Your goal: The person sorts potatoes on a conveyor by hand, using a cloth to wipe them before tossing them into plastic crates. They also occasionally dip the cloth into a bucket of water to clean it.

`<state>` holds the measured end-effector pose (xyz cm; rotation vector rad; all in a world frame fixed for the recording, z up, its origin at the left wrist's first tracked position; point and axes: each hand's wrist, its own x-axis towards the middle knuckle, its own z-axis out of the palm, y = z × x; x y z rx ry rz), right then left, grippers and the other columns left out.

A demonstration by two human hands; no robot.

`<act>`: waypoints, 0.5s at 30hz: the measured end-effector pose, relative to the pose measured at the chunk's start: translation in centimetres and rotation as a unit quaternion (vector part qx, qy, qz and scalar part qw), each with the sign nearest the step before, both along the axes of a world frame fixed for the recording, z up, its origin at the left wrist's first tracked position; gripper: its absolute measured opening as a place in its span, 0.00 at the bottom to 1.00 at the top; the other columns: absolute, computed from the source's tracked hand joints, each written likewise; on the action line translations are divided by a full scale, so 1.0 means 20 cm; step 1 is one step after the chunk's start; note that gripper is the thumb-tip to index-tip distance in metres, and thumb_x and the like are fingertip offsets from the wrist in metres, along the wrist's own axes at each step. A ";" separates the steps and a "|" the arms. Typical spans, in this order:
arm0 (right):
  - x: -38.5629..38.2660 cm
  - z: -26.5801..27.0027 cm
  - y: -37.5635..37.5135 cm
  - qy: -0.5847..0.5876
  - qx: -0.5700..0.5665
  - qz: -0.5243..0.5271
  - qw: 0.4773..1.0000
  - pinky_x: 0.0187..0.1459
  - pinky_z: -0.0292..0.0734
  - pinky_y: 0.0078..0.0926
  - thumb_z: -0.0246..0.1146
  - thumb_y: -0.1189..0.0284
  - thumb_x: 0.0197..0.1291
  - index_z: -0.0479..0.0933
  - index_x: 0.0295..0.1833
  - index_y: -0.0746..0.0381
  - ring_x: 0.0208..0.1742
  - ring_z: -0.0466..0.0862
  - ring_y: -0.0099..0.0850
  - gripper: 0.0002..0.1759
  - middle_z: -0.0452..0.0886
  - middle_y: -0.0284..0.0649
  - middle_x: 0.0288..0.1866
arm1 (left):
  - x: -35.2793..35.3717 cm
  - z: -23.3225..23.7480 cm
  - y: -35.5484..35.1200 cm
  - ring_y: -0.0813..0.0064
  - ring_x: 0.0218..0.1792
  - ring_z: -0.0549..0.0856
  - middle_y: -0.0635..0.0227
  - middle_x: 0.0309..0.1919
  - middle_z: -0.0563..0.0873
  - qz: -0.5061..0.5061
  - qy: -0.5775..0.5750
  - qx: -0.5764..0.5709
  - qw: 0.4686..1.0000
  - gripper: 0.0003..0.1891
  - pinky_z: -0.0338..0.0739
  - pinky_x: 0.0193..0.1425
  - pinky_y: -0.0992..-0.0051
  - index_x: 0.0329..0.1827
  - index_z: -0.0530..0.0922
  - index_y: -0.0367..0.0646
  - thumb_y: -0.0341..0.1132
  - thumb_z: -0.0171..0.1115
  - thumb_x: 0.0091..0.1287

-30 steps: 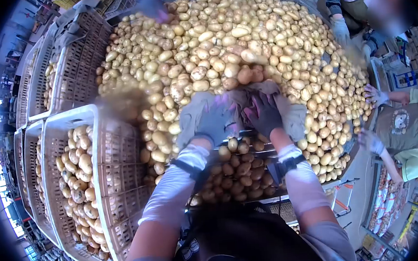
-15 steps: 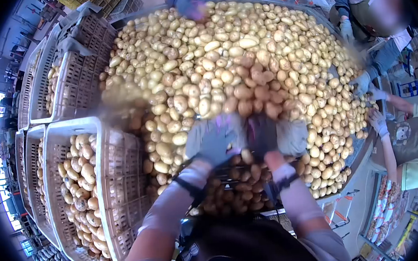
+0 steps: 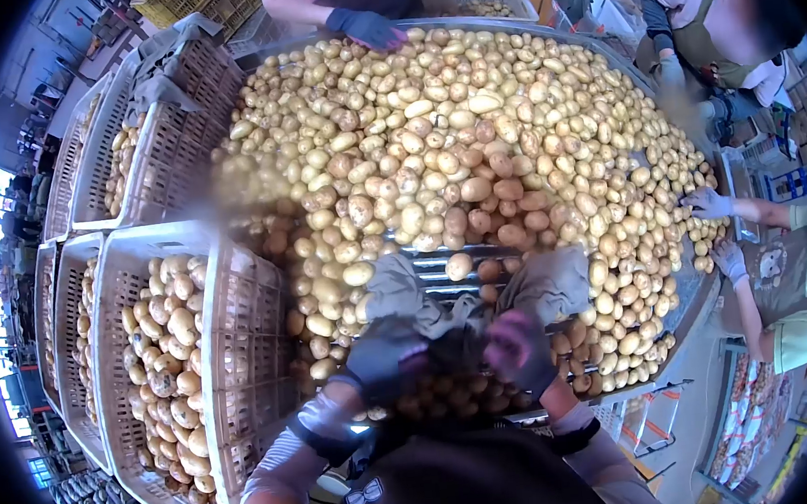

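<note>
A heap of potatoes (image 3: 475, 188) covers the metal sorting table in front of me. My left hand (image 3: 386, 359), in a dark grey glove, is closed on the near side of a bunched grey cloth (image 3: 407, 295). My right hand (image 3: 521, 349), in a grey and purple glove, curls at the cloth's right part, close to my body. Beyond the cloth, metal bars (image 3: 439, 270) show with a few loose potatoes on them. Between and below my hands, shaded potatoes lie near the table's front edge. The fingertips are partly hidden.
White plastic crates of potatoes (image 3: 207, 365) stand at the left, one with a grey cloth (image 3: 162, 71) over its rim. Across the table a co-worker's gloved hand (image 3: 367, 30) rests by the heap. Other gloved hands (image 3: 706, 204) work along the right edge.
Both my hands have drawn back towards my body, pulling the cloth along and baring the metal bars. The far co-worker's hand has moved back towards the table's rim.
</note>
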<state>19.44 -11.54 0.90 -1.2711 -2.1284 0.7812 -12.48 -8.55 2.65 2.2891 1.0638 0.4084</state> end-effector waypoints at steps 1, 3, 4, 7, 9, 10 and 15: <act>0.02 -0.06 0.04 0.054 0.014 -0.126 0.990 0.59 0.80 0.48 0.73 0.63 0.58 0.84 0.57 0.54 0.52 0.84 0.49 0.20 0.82 0.45 0.55 | 0.02 0.01 0.04 0.59 0.62 0.84 0.69 0.51 0.91 0.065 -0.025 -0.052 0.996 0.16 0.83 0.63 0.59 0.58 0.89 0.56 0.49 0.69 0.72; 0.10 -0.10 0.15 0.110 0.034 -0.249 0.962 0.59 0.81 0.48 0.72 0.64 0.59 0.84 0.59 0.53 0.52 0.85 0.50 0.21 0.82 0.47 0.57 | 0.08 -0.02 0.13 0.57 0.63 0.83 0.68 0.61 0.88 0.095 0.018 0.045 0.994 0.23 0.79 0.65 0.58 0.69 0.83 0.56 0.51 0.67 0.73; 0.16 -0.08 0.22 0.008 0.015 -0.236 0.972 0.60 0.81 0.50 0.71 0.64 0.60 0.83 0.61 0.52 0.55 0.85 0.51 0.22 0.82 0.48 0.60 | 0.13 -0.01 0.18 0.55 0.65 0.81 0.67 0.64 0.86 0.101 0.005 0.076 0.992 0.27 0.77 0.67 0.56 0.74 0.79 0.56 0.51 0.66 0.74; 0.21 -0.12 0.24 -0.207 -0.081 -0.217 0.951 0.62 0.80 0.51 0.69 0.65 0.63 0.80 0.67 0.50 0.60 0.85 0.51 0.25 0.82 0.49 0.64 | 0.21 -0.12 0.21 0.51 0.58 0.84 0.60 0.56 0.86 0.078 0.096 0.187 0.974 0.33 0.77 0.64 0.55 0.75 0.77 0.48 0.42 0.71 0.65; 0.26 -0.12 0.22 -0.317 -0.155 -0.207 0.913 0.63 0.80 0.51 0.67 0.65 0.64 0.79 0.69 0.48 0.63 0.84 0.51 0.27 0.82 0.49 0.66 | 0.22 -0.15 0.21 0.51 0.58 0.83 0.58 0.56 0.86 0.084 0.111 0.140 0.980 0.35 0.77 0.63 0.54 0.76 0.76 0.47 0.43 0.72 0.64; 0.28 -0.10 0.18 -0.325 -0.141 -0.186 0.916 0.63 0.80 0.50 0.67 0.64 0.64 0.79 0.69 0.49 0.62 0.85 0.53 0.26 0.83 0.50 0.64 | 0.22 -0.16 0.21 0.50 0.57 0.82 0.57 0.56 0.85 0.090 0.132 0.088 0.983 0.37 0.76 0.62 0.53 0.77 0.75 0.47 0.43 0.72 0.62; 0.52 -0.12 -0.15 -0.114 -0.017 -0.292 0.950 0.60 0.83 0.43 0.68 0.62 0.65 0.84 0.60 0.53 0.57 0.87 0.48 0.19 0.86 0.50 0.58 | 0.18 -0.26 0.22 0.50 0.62 0.80 0.56 0.60 0.84 0.109 0.252 0.024 0.961 0.29 0.74 0.66 0.50 0.69 0.81 0.52 0.51 0.70 0.66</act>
